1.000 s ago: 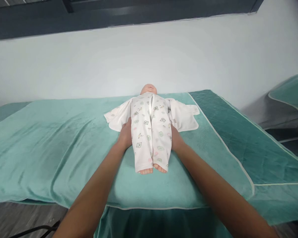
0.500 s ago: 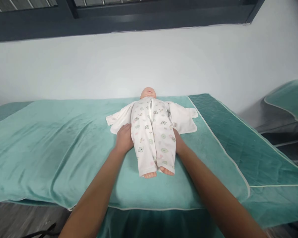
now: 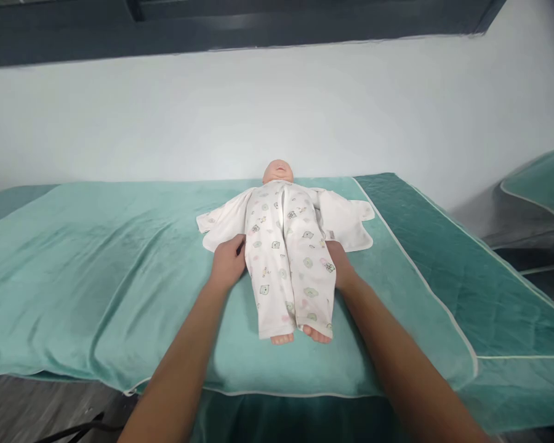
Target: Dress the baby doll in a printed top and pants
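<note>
A baby doll point(image 3: 278, 170) lies on its back on a light green sheet, its head by the wall and feet toward me. White printed pants point(image 3: 295, 258) cover its legs and reach up over the chest; its bare toes show at the cuffs. Beneath them a white top point(image 3: 344, 218) spreads its sleeves to both sides. My left hand point(image 3: 228, 261) is closed in a pinch at the left edge of the pants. At the right edge, my right hand point(image 3: 340, 261) is partly behind the cloth, which hides its fingers.
The light green sheet point(image 3: 120, 264) has folds on the left. A darker green quilted cover point(image 3: 452, 264) lies under it on the right. Behind the bed rises a white wall point(image 3: 258, 111). A black cable point(image 3: 83, 427) lies on the floor at lower left.
Both hands have shifted slightly toward me along the pants. The legs and cuffs appear a little lower and further right, partly because the view has tilted down.
</note>
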### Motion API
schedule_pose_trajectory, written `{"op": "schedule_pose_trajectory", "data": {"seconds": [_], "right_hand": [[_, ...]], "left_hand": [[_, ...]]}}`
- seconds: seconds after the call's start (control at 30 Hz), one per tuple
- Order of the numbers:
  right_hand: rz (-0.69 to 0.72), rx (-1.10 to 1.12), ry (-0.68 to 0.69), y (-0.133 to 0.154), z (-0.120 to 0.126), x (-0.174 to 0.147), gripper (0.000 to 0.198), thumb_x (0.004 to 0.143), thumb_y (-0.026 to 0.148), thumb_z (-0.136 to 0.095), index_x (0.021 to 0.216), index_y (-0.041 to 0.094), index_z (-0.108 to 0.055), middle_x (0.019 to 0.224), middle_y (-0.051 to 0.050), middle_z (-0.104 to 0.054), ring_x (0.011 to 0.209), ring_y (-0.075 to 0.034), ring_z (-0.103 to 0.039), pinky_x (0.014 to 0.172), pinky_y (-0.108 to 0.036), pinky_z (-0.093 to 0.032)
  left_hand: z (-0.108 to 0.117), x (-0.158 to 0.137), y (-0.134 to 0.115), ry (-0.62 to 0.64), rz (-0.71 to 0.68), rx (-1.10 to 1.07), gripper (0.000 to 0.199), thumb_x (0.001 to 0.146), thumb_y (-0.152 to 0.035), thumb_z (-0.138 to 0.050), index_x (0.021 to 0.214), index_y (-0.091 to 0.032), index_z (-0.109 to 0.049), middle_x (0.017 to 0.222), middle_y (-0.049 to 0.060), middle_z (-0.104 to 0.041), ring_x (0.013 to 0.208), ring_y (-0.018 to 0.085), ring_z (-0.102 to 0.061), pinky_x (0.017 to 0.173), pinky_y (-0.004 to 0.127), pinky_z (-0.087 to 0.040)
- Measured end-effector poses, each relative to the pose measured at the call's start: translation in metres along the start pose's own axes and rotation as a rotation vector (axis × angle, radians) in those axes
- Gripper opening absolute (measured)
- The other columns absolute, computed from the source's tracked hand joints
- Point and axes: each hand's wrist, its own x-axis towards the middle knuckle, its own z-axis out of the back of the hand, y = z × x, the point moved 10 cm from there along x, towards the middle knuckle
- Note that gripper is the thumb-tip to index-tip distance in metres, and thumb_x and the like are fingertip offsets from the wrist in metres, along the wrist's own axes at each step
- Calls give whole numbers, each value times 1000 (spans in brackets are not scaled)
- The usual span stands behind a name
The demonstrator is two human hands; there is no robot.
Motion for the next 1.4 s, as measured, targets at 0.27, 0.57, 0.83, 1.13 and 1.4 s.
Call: {"op": "schedule_pose_trajectory", "data": {"seconds": [0.27, 0.57, 0.83, 1.13, 1.4], "right_hand": [[-255, 62, -526, -44, 65, -13, 30, 82, 32, -49, 99, 20, -71, 72, -2, -68, 65, -19, -62, 69, -32, -48], [-537, -478, -465, -103, 101, -8, 51, 80, 46, -55, 118, 13, -65, 114, -20, -68, 104, -33, -61, 87, -45, -45], [-540, 58, -382, -106, 98, 32, 24, 68, 43, -66, 78, 22, -60, 77, -5, -64, 71, -23, -58, 62, -34, -44], [-35, 324, 286, 91, 38, 59, 29, 80, 48, -66, 85, 20, -67, 92, -8, -73, 82, -21, -65, 75, -34, -50], [-237, 53, -249, 42, 68, 123, 30, 87, 45, -56, 69, 21, -60, 75, -6, -68, 65, -18, -57, 61, -32, -39]], "left_hand": [[15, -1, 29, -185, 204, -221, 25, 87, -36, -50, 93, -21, -69, 61, -4, -56, 60, 14, -52, 62, 26, -42], [30, -2, 49, -363, 295, -116, 22, 82, -30, -47, 90, -22, -66, 69, 0, -61, 62, 16, -54, 62, 29, -42], [25, 5, 53, -337, 287, 28, 26, 82, -23, -44, 98, -21, -66, 80, 4, -70, 76, 21, -61, 71, 33, -44], [25, 4, 53, -339, 276, 57, 25, 85, -22, -45, 100, -20, -65, 90, 6, -71, 85, 22, -63, 76, 34, -45], [39, -3, 40, -452, 282, 315, 25, 84, -20, -48, 104, -18, -63, 113, 14, -65, 114, 34, -54, 92, 50, -42]]}}
